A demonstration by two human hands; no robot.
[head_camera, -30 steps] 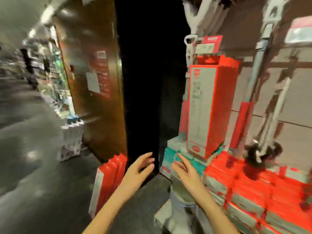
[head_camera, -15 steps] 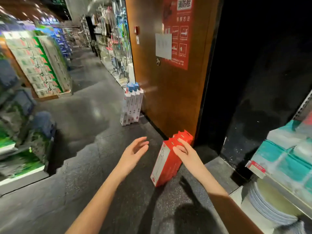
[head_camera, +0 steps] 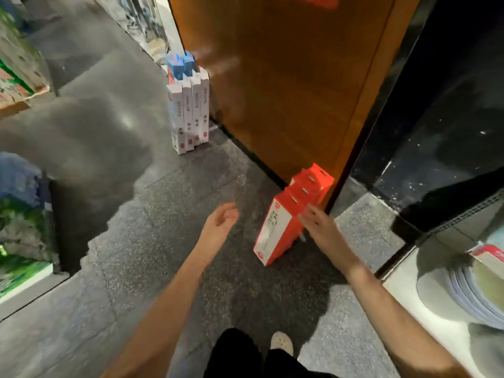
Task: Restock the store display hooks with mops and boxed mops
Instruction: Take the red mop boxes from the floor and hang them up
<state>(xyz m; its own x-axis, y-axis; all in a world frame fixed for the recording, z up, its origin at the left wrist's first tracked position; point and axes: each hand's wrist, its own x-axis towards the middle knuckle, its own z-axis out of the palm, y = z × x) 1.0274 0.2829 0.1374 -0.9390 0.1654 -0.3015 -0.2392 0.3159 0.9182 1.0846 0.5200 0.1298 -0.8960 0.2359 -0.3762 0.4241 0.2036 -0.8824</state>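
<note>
Several red boxed mops (head_camera: 289, 216) stand upright on the floor, leaning against the corner of a wooden door. My right hand (head_camera: 323, 229) reaches down beside them, fingers spread and touching the right side of the nearest box without gripping it. My left hand (head_camera: 219, 225) hovers open over the bare floor, a little to the left of the boxes. Farther back, a cluster of white boxed mops (head_camera: 189, 113) with blue tops stands against the same door. No display hooks are in view.
The wooden door (head_camera: 286, 77) and a black glossy wall (head_camera: 436, 132) bound the right. Stacked plates (head_camera: 463, 298) sit on a low shelf at lower right. Shelves of goods (head_camera: 21, 227) line the left. My shoe (head_camera: 281, 342) is on the grey stone floor.
My view swung from the hooks and hanging red box down to the floor. Both hands dropped toward the red boxes; the right one now touches the nearest box's side.
</note>
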